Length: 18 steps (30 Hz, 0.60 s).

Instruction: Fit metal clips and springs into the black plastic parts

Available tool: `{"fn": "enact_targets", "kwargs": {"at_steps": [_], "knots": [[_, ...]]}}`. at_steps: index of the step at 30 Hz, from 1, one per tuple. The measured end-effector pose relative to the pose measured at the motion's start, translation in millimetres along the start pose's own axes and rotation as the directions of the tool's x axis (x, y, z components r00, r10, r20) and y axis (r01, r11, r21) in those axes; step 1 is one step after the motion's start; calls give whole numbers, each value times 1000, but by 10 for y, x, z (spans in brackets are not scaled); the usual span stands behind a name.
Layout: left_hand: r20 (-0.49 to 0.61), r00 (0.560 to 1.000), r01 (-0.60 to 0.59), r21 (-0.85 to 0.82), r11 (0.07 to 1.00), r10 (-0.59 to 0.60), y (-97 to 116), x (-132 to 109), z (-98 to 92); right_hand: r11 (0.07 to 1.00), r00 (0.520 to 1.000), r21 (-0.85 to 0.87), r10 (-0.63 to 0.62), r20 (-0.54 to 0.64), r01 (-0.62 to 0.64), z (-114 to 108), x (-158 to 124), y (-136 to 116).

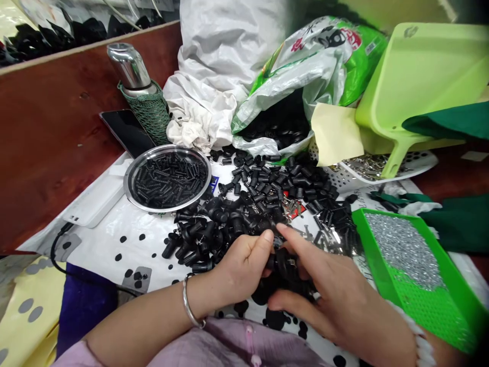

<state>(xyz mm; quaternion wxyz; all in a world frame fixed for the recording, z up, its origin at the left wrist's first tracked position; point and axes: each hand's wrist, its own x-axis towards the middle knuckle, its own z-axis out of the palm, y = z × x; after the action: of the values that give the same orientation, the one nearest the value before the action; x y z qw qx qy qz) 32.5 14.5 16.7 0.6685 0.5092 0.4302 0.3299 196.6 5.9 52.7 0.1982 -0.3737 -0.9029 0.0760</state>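
Head view: black part (284,262) between two hands

Head camera, only view. Black part sits low in the middle, over the near side of the counter (103,244), in the space between left hand (239,265) and right hand (336,280). From the left fingers it lies to the right, just beside the curled knuckles and seemingly touching them; from the right it lies leftward, inside the span of thumb and forefinger. Long axis appears to run roughly crosswise, hand to hand; dark neighbours blur the outline. Neither hand is clearly nearer.

Left fingers: narrow, curled in, thumb laid over the forefinger, apparently closed on the part's left end. Right fingers: thumb and forefinger wide apart; the others hidden, so their grip cannot be told.

Beyond the hands, a heap of black pieces (263,178). Left of it, a round metal dish (129,189) of black springs (170,176). Right of the right hand, a green tray (382,283) bearing small silvery pieces (405,250).
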Motion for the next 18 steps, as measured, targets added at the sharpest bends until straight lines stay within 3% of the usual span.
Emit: {"fn": "enact_targets", "kwargs": {"at_steps": [3,7,10,14,16,18], "knots": [[20,1000,7,-11,1000,-7,14,-3,-20,997,995,72,-34,91,27,-140,25,27],[-8,1000,-19,137,990,20,-18,-9,-35,994,992,95,-73,107,63,-188,47,63],[-21,999,-21,160,987,25,-11,-12,-39,984,984,-37,-170,62,172,-137,14,102],[49,992,118,25,993,-119,42,-15,-39,918,936,-186,-343,75,351,-62,-20,150],[39,988,147,7,989,-147,42,-17,-40,923,938,-169,-345,36,346,-24,-6,137],[-21,996,86,53,995,-85,16,-20,-44,958,962,-104,-270,-23,267,20,14,90]]}}
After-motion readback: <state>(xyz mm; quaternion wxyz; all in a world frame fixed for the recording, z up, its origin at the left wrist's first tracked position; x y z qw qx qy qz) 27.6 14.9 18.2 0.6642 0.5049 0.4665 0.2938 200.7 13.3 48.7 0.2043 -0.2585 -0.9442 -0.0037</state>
